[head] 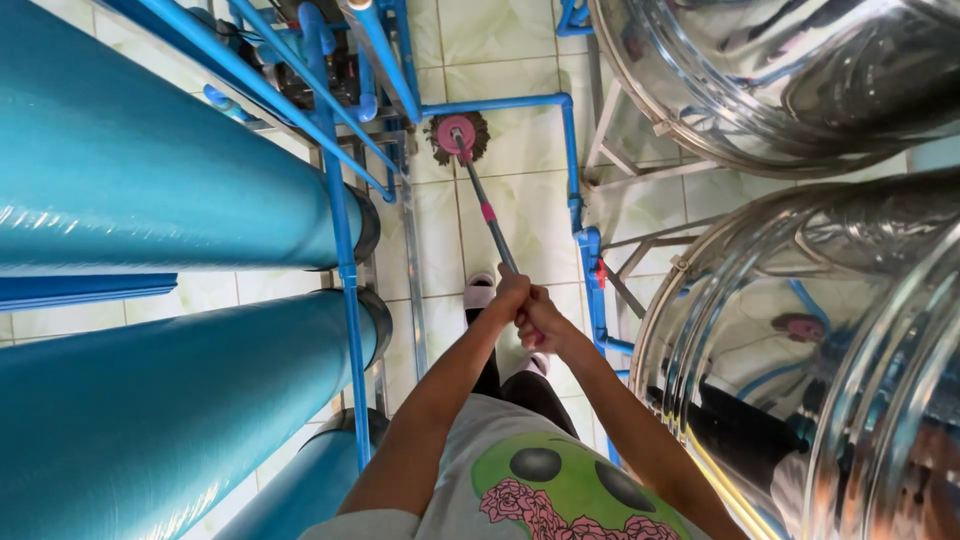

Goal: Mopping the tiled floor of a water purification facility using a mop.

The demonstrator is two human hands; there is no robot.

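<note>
A mop (487, 210) is held in both hands near the middle of the view. The left hand (508, 297) is wrapped around the near end of the grey handle, and the right hand (541, 322) is closed on the same handle just nearer and to the right, the two hands touching each other. Each grip is tight around the shaft, with no gap seen between fingers and handle. From the hands the handle runs away and slightly left, past a pink collar partway along, down to the mop head (458, 137), which lies well apart from the hands at the far end. The head is a round pink disc with dark strands spread around it, resting on the pale tiled floor (520, 210).

The mop head lies just beside a blue pipe (500, 103) that runs across the floor and turns toward the near side. On the left, large teal cylinders (150, 170) are seen lying across the view, held by a blue pipe frame (343, 250). On the right, two polished steel tanks (800, 340) on metal legs are seen, with the scene mirrored on their walls. Below the hands, light slippers (480, 290) are seen on the tiles, and a grey shirt with a green print (560, 480) fills the near edge.
</note>
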